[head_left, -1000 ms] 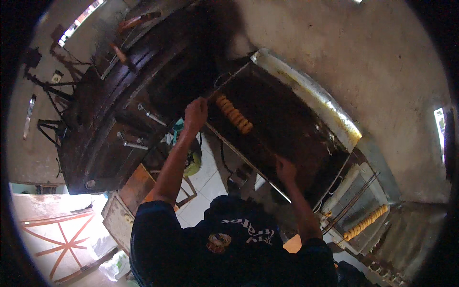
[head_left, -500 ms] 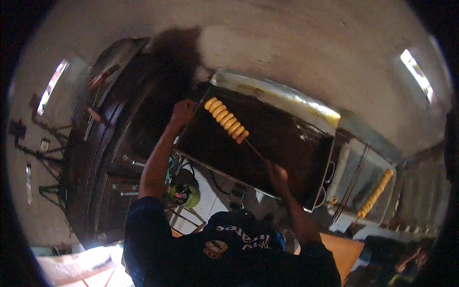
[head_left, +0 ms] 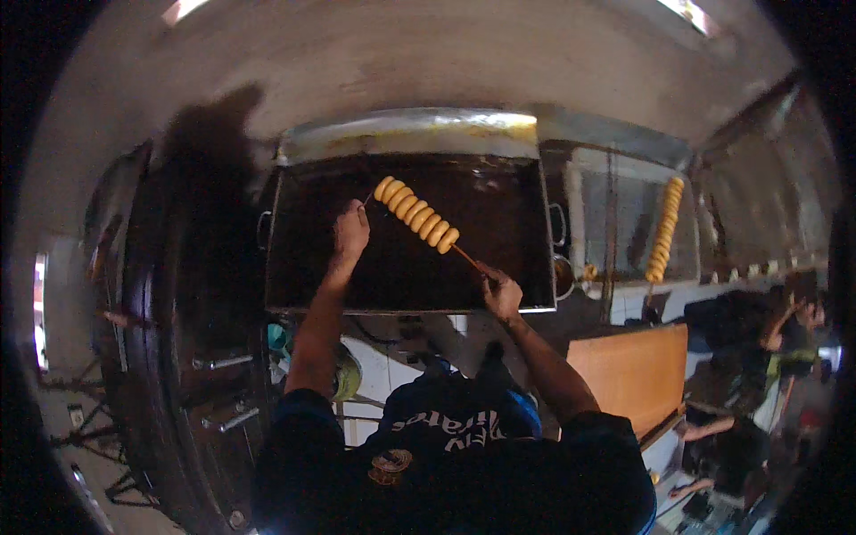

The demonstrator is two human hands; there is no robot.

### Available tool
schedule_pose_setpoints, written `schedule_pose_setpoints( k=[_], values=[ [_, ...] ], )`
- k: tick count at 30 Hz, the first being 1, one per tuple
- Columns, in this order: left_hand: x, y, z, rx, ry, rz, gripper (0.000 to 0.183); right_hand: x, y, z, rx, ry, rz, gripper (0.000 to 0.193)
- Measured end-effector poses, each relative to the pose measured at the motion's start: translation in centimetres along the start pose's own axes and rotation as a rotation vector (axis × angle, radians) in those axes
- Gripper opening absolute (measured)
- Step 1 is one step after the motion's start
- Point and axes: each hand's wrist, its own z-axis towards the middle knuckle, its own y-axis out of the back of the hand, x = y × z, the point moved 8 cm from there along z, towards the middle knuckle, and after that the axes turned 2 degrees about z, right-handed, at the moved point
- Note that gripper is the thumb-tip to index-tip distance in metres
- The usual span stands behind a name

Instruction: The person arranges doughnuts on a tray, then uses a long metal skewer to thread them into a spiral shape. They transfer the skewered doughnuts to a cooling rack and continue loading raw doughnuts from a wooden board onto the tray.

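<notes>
A wooden stick strung with several golden, doughnut-like rings is held at a slant over a wide rectangular pan with a dark interior. My right hand is closed around its near right end. At the far left end, the fingers of my left hand pinch the thin tip. The rings sit side by side between my hands. The dark interior hides whether liquid fills the pan.
Right of the pan, a second loaded stick lies across a pale tray. An orange-brown wooden panel stands nearer on the right. Dark cabinets with metal handles are at left. Other people are at lower right.
My view has turned, so the pan now looks level. My left hand has closed on the stick's far tip, from beside the pan's left corner.
</notes>
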Motion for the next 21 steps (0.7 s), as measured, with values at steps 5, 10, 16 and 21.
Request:
schedule_pose_setpoints(
  k=[5, 10, 16, 21],
  values=[
    [-11.6, 1.8, -3.4, -0.283, -0.087, -0.409, 0.024, -4.9, 5.3, -3.8, -0.249, -0.146, 0.308, 0.026],
    [-14.4, 4.8, -11.1, -0.383, -0.106, -0.489, 0.034, -9.7, 15.3, -4.2, -0.523, -0.363, 0.082, 0.033],
    [-2.7, 4.2, -25.1, -0.342, -0.101, -0.023, 0.033, -21.6, 28.3, -3.6, -0.849, -0.524, -0.158, 0.030],
    [10.3, 5.7, -41.2, -0.287, 0.546, -0.173, 0.036, -29.9, 32.3, -3.1, -0.710, -0.799, -0.309, 0.033]
  ],
)
